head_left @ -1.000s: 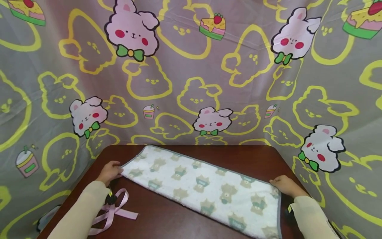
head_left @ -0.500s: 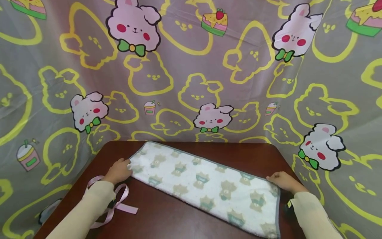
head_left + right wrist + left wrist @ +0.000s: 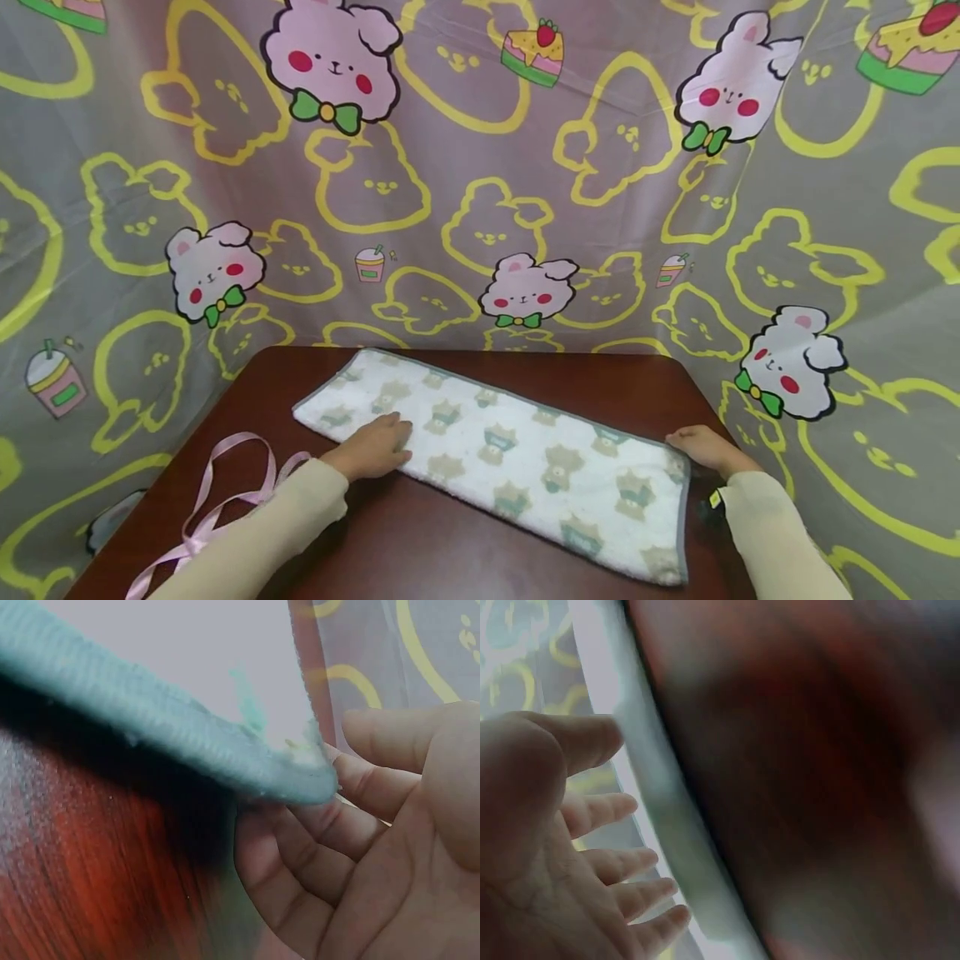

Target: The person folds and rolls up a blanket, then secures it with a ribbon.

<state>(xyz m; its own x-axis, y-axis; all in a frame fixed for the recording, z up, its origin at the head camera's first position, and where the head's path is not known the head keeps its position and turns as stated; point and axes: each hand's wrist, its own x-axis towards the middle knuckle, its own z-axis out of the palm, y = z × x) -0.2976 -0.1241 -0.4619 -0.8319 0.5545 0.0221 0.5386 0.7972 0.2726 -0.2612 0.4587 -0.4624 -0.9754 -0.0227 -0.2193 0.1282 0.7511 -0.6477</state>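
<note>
A long, folded fleece blanket lies slantwise on the brown table, white with beige-and-green bears and grey edging. My left hand reaches over its near long edge, left of the middle, fingers spread and nothing gripped. In the left wrist view, the left hand's fingers extend beside the blurred blanket edge. At the far right corner, my right hand holds the blanket. In the right wrist view, the right hand's curled fingers go round the blanket's corner, with the thumb apart above it.
A loose pink ribbon lies in loops on the table's left side, partly under the left sleeve. The dark brown tabletop is walled behind and at both sides by a grey curtain with rabbit prints.
My left hand has let go of the blanket's left end and moved right and nearer, to its near long edge. The right hand stays at the right corner. More ribbon shows.
</note>
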